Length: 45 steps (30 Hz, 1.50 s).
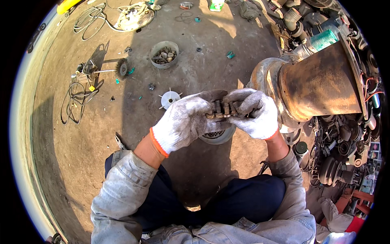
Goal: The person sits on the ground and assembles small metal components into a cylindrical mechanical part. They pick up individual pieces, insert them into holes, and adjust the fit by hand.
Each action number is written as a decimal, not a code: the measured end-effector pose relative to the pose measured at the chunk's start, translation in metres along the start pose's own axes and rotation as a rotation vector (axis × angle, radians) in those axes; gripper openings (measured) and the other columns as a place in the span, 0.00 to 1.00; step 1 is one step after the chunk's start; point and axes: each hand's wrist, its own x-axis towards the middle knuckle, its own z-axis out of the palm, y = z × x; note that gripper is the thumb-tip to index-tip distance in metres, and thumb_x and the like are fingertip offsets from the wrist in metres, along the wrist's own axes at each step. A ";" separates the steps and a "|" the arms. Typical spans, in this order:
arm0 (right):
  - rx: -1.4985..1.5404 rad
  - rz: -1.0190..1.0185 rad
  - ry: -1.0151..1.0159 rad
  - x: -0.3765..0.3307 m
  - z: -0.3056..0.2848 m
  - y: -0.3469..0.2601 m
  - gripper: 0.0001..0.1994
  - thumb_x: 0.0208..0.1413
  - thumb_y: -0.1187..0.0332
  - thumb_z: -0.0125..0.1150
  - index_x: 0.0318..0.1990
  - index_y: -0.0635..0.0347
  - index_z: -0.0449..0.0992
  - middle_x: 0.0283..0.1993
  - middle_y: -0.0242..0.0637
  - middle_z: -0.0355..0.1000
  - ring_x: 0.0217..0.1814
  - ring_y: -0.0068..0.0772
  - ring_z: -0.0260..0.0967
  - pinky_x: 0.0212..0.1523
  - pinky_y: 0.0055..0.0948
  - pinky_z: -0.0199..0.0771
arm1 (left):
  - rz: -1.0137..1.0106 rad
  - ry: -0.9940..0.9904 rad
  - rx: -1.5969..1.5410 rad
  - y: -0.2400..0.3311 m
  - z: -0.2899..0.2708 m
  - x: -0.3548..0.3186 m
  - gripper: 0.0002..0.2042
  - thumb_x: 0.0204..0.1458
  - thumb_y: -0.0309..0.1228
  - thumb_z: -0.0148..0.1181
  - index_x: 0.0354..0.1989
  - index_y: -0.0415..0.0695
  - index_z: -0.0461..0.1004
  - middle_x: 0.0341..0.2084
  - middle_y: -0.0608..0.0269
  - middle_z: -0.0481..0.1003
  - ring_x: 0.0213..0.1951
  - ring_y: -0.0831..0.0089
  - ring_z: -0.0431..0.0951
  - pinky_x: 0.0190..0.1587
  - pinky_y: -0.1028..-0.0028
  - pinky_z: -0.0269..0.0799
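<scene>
Holding a small rusty metal part (221, 110) at chest height, 2 gloved hands pinch it: left hand (185, 122) grips 1 end; right hand (254, 114) the other; best kept steady above the grey fan cover (217, 136); a rusty motor housing (321, 83) stands just right.

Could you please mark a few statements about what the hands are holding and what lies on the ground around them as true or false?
1. Both hands wear white knit gloves: the left hand and the right hand. True.
2. They hold a small rusty metal part between them. True.
3. The round bowl on the ground is empty. False: it holds metal pieces.
4. The white fan wheel sits on the person's lap. False: it lies on the ground.
</scene>
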 end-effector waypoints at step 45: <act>0.026 0.109 -0.085 -0.009 -0.016 -0.001 0.18 0.45 0.79 0.81 0.33 0.58 0.70 0.50 0.52 0.82 0.49 0.43 0.83 0.45 0.37 0.84 | -0.032 0.078 0.021 -0.003 -0.004 0.005 0.32 0.72 0.51 0.48 0.68 0.31 0.67 0.63 0.40 0.72 0.62 0.49 0.77 0.64 0.47 0.75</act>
